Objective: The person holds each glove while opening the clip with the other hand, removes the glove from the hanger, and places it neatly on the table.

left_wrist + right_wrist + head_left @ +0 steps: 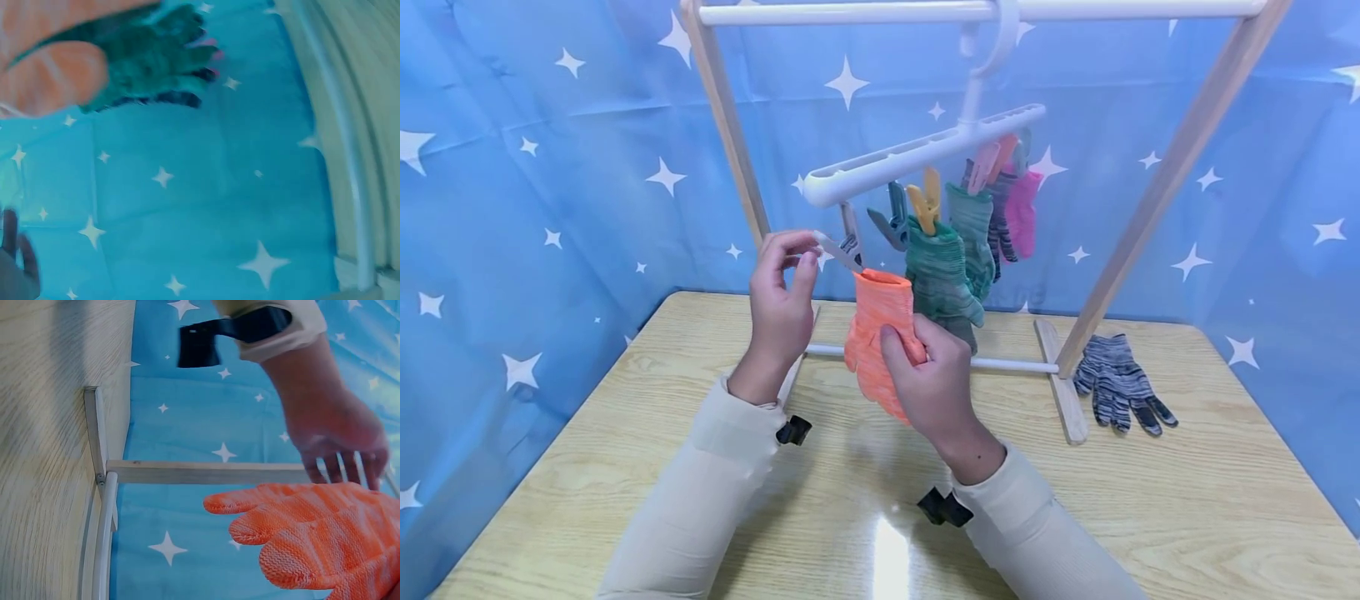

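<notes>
My right hand (936, 379) grips an orange knit glove (883, 312) by its side, thumb in front, cuff upward and finger ends down. At the cuff's rim sits the tip of a grey clothespin (850, 242) that hangs from the white hanger (917, 154). My left hand (782, 304) is beside that clothespin, fingers bent and thumb apart, fingertips close to one handle; contact is hard to tell. The right wrist view shows the orange glove (325, 537) large, with the left hand (344, 434) behind it. The right hand is hidden there.
Several gloves hang farther along the hanger, including a green glove (940, 267) under a yellow clothespin (927, 200) and a pink glove (1022, 212). A teal clothespin (892, 217) hangs near them. A grey-black glove (1120, 383) lies right of the rack's wooden post (1172, 192).
</notes>
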Available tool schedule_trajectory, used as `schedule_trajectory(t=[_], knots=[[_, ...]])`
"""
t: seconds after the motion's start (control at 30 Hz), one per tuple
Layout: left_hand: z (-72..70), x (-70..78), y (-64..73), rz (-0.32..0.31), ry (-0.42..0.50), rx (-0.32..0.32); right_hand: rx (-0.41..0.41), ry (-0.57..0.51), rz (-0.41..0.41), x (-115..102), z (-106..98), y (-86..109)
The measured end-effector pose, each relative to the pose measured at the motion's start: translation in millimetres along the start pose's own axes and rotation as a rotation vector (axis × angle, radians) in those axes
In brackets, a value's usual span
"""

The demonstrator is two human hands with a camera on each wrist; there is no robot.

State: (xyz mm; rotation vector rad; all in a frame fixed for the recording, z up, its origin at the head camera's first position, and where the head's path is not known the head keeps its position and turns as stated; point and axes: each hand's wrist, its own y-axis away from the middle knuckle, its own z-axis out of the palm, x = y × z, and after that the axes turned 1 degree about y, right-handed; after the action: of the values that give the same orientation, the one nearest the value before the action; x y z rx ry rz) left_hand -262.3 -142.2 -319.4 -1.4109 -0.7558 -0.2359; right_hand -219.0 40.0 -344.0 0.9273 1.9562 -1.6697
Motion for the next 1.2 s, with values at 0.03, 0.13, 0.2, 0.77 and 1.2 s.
schedule_trajectory(t=[0.03, 0.13, 0.2, 0.77, 1.2], knots=[[-1.1, -3.4, 1.5, 0.021, -0.051, 0.051, -0.003, 0.002, -0.001, 0, 0, 0.1], [-3.8, -14.3, 4.2, 0.055, -0.146, 0.188, -0.01, 0.007, -0.001, 1, 1, 0.1], [-5.2, -20.0, 5.1, 0.042, -0.19, 0.266, -0.014, 0.011, -0.002, 1, 1, 0.3], [-19.5, -62.4, 21.5, -0.472, -0.1, 0.191, -0.049, -0.001, 0.013, 2, 3, 1.1], [-22.0, -84.0, 30.6, -0.686, -0.033, 0.069, -0.07, -0.007, 0.01, 4, 5, 2.4]])
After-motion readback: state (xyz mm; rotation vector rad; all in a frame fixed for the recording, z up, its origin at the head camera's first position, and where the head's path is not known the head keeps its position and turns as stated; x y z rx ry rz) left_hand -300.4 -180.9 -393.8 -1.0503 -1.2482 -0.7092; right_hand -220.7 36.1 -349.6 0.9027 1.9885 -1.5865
